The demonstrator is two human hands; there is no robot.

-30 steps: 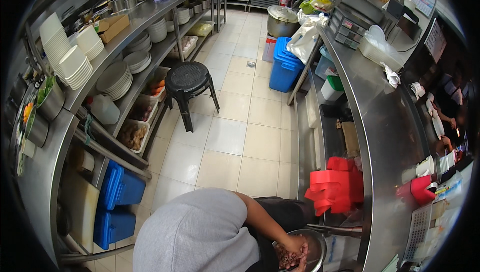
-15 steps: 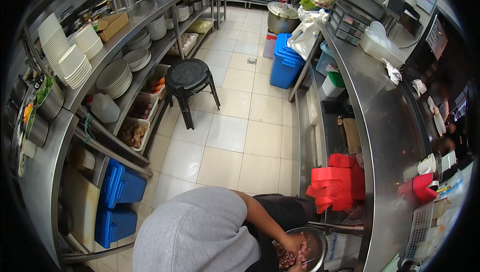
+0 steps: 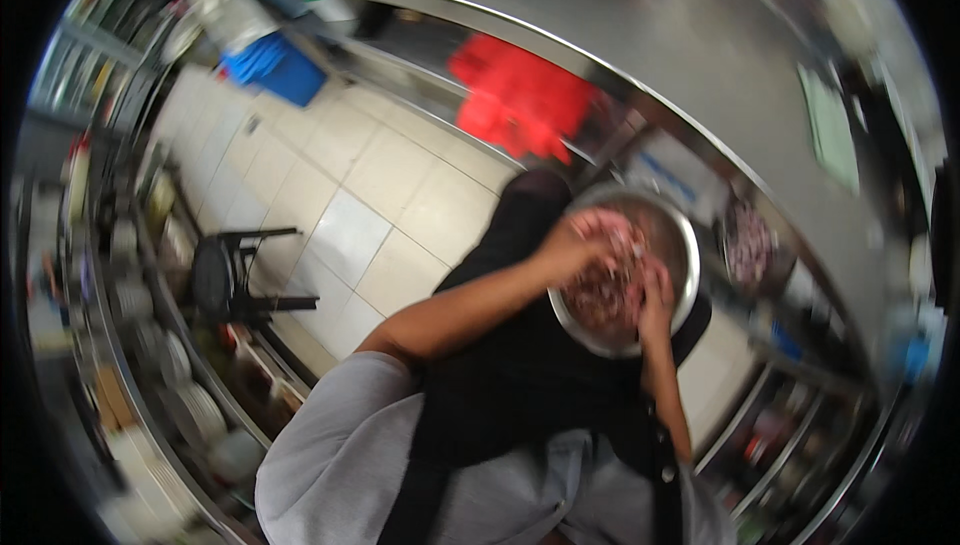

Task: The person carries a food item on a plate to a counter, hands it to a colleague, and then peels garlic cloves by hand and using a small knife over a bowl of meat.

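A round steel bowl holds pinkish minced meat and sits low in front of me, below the steel counter's edge. My left hand reaches in from the grey-sleeved arm on the left, its fingers coated in meat and closed on a clump. My right hand comes up from below and presses into the meat at the bowl's right side. A black apron covers my front. The picture is blurred and tilted.
A long steel counter curves across the top, with red crates under it. A blue bin stands on the tiled floor. A black stool stands beside shelves of white dishes on the left.
The view has swung and tilted sharply and is closer over the bowl. Both hands stay in the meat, working it.
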